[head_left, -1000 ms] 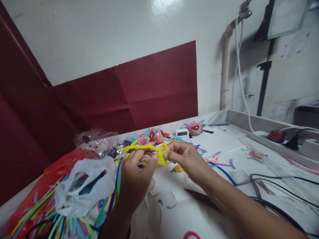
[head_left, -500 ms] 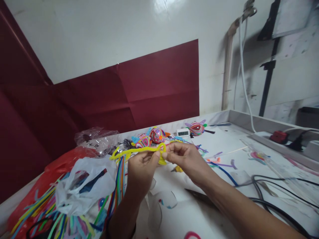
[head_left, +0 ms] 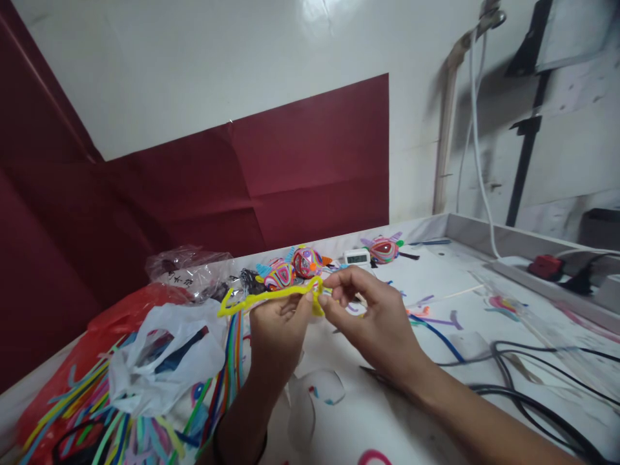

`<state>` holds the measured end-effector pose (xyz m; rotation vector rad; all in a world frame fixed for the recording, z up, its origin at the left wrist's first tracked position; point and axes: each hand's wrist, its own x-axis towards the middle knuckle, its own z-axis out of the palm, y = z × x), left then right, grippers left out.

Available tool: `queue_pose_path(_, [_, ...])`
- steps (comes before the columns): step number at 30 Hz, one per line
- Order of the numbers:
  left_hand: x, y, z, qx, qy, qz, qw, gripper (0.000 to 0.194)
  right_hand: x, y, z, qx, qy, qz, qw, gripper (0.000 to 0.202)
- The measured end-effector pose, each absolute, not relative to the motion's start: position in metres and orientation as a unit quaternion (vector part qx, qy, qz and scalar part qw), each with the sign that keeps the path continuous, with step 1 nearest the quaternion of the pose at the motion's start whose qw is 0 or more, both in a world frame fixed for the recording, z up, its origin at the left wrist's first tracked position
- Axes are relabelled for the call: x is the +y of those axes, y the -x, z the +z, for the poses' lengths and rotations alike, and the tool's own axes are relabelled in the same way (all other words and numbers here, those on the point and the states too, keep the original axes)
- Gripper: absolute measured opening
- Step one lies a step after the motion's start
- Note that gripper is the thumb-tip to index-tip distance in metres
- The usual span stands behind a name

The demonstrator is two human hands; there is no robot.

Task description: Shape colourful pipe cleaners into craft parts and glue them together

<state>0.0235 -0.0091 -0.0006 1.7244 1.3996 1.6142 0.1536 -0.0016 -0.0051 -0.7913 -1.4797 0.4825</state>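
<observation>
A fuzzy yellow stem (head_left: 261,298), bent into a loop at its right end and a hook at its left, is held above the white table. My left hand (head_left: 281,329) pinches it just below the loop. The thumb and index finger of my right hand (head_left: 371,307) are at the loop's right side, pinched on the yellow stem. Both hands nearly touch at the fingertips. Behind them sit colourful striped fish-like figures (head_left: 279,274), partly hidden by the stem.
Left, a white plastic bag (head_left: 165,361) lies among many coloured stems and a red bag (head_left: 58,394). Farther back are a small digital clock (head_left: 356,258) and another striped figure (head_left: 384,248). Black cables (head_left: 537,407) and a power strip (head_left: 513,263) lie right.
My right hand's fingers have lifted and spread a little at the loop. The stem's left end has tipped slightly downward. The view has shifted slightly.
</observation>
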Motion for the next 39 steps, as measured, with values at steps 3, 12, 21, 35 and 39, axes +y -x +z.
queue_pose_path(3, [-0.009, -0.024, -0.005, 0.494, -0.665, 0.549, 0.109, 0.015, -0.01, -0.151, -0.005, -0.689, 0.325, 0.104, 0.64, 0.015])
queue_pose_path(12, [-0.014, -0.024, -0.003, 0.492, -0.685, 0.535, 0.055, 0.014, -0.01, -0.154, -0.009, -0.725, 0.3, -0.081, 0.615, 0.015])
queue_pose_path(21, [-0.01, -0.018, 0.003, 0.512, -0.596, 0.582, 0.21, 0.013, -0.004, -0.153, -0.017, -0.731, 0.284, -0.074, 0.616, 0.012])
queue_pose_path(35, [-0.004, -0.014, 0.003, 0.454, -0.534, 0.616, 0.359, 0.019, 0.008, -0.157, -0.021, -0.722, 0.282, -0.011, 0.631, 0.009])
queue_pose_path(39, [-0.006, -0.013, 0.004, 0.447, -0.535, 0.605, 0.384, 0.025, 0.009, -0.156, -0.02, -0.718, 0.29, 0.012, 0.633, 0.011])
